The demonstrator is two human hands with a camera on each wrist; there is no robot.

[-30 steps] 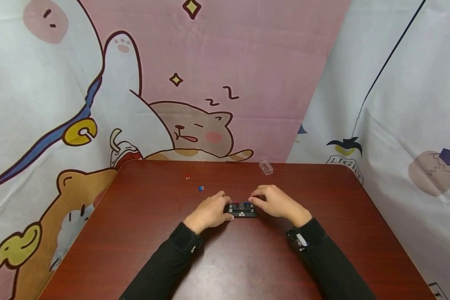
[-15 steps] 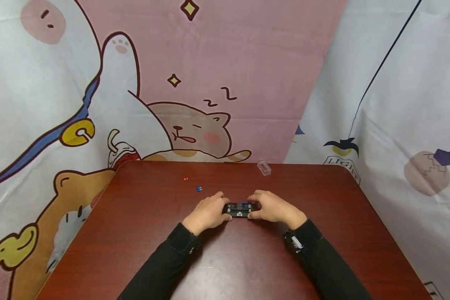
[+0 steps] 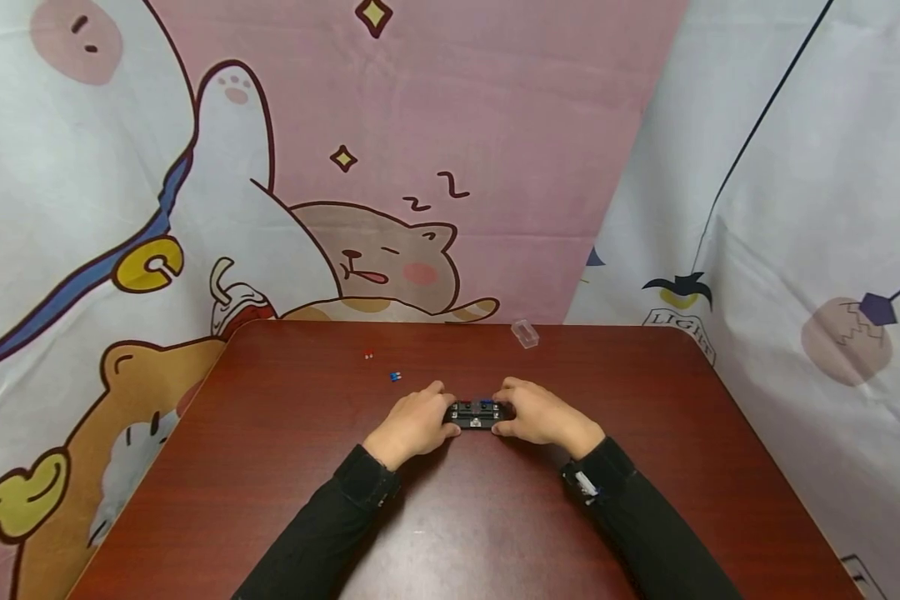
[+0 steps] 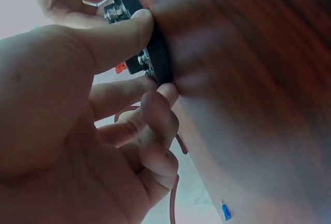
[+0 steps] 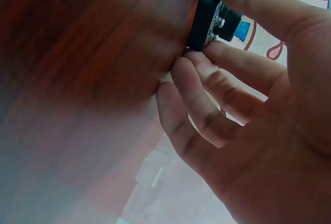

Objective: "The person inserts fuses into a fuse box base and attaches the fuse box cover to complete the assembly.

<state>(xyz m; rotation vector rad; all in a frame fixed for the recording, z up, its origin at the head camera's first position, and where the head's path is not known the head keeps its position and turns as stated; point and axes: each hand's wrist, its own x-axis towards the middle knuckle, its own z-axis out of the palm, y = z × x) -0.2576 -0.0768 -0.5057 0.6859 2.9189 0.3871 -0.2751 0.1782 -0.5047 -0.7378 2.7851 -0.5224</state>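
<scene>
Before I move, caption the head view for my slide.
Left hand and right hand grip opposite ends of a black block; clear box farther back on the table.

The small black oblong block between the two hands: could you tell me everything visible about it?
The small black oblong block looks plastic, with shiny metal screws, a red piece toward its left end and a blue piece toward its right. It runs left to right, level-looking, at the reddish-brown wooden table; whether it rests fully flat is unclear. The left hand grips one end, the right hand the other.
</scene>
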